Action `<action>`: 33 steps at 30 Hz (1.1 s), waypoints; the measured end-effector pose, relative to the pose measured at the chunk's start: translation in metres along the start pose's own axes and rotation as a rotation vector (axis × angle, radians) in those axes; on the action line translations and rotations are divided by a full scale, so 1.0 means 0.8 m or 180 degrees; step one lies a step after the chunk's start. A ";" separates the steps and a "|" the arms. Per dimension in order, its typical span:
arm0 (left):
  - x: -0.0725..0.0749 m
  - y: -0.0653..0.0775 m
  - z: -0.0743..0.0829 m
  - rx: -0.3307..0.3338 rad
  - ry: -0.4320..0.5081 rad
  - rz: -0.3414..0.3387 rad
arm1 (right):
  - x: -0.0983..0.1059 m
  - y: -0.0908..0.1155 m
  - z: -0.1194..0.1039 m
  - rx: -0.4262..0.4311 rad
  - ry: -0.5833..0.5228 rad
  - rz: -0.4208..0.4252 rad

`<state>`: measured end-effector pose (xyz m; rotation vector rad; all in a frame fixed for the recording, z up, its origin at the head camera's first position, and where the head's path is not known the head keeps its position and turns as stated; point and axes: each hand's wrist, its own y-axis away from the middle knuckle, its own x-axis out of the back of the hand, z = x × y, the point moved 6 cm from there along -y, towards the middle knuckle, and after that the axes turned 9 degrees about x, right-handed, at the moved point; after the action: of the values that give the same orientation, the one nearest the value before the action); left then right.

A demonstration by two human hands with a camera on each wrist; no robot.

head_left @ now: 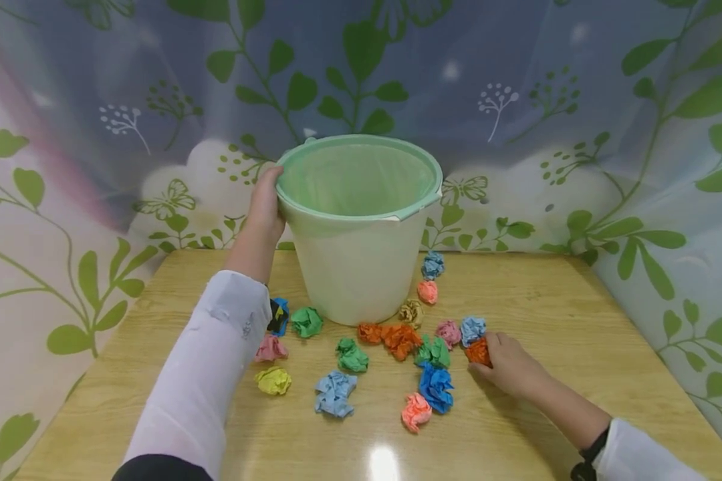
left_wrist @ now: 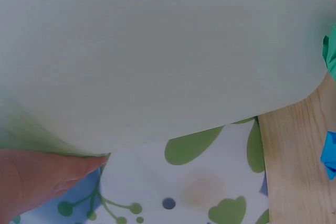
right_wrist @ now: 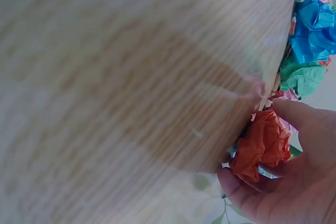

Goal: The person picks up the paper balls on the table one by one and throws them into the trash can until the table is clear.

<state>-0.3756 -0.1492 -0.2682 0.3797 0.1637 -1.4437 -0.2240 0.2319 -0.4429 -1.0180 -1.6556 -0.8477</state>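
A pale bucket [head_left: 357,267] with a light green rim stands at the back of the table, tilted slightly. My left hand [head_left: 267,207] grips its left side just under the rim. In the left wrist view the bucket's wall [left_wrist: 157,56] fills most of the picture, with part of the left hand [left_wrist: 47,179] against it. At the right of the scattered paper, my right hand [head_left: 513,366] has its thumb and fingers around an orange crumpled paper ball [right_wrist: 262,145]. A light blue paper ball [head_left: 472,331] lies right behind that one.
Several crumpled paper balls lie on the wooden table [head_left: 608,374] before the bucket, among them a yellow one [head_left: 273,381], a dark blue one [head_left: 436,387] and a coral one [head_left: 416,411]. A leaf-patterned curtain [head_left: 517,133] surrounds the table's back and sides.
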 end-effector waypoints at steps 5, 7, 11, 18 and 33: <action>0.002 0.000 -0.006 0.0128 0.0073 -0.0060 | 0.000 -0.003 0.002 0.0033 0.0004 0.0001; 0.002 0.000 -0.008 0.0141 0.0071 -0.0082 | -0.001 -0.004 0.003 0.0036 -0.0006 -0.0003; 0.001 -0.001 -0.011 0.0135 0.0069 -0.0090 | -0.003 -0.003 0.004 0.0021 -0.0039 -0.0025; 0.002 -0.004 -0.014 0.0070 0.0005 -0.0047 | 0.000 -0.003 0.008 -0.0001 -0.0162 0.0025; 0.002 -0.005 -0.015 -0.0064 -0.0028 0.0115 | 0.043 -0.010 0.021 0.0130 -0.0865 0.0610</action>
<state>-0.3778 -0.1466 -0.2806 0.3580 0.1634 -1.4071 -0.2430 0.2511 -0.4154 -1.2847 -1.7573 -0.5656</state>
